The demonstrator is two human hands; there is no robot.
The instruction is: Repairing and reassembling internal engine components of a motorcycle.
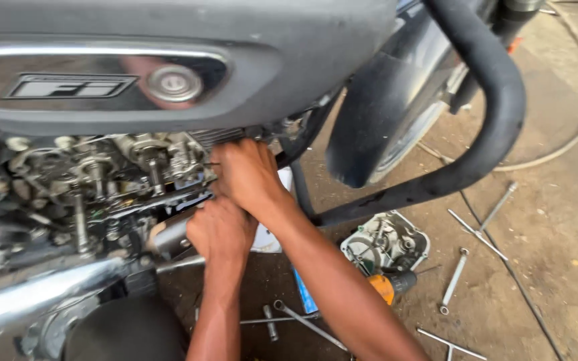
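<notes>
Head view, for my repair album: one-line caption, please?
Both hands, left hand below right hand, work at a motorcycle's exposed engine; wrenches lie on the dirt floor.

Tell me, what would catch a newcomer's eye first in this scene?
Two bare hands, the right hand above the left hand, press into the exposed engine of a motorcycle, just under its grey fuel tank. To the right, a thick black crash bar curves past the front wheel. Long wrenches and a removed engine cover lie scattered on the dusty floor.
</notes>
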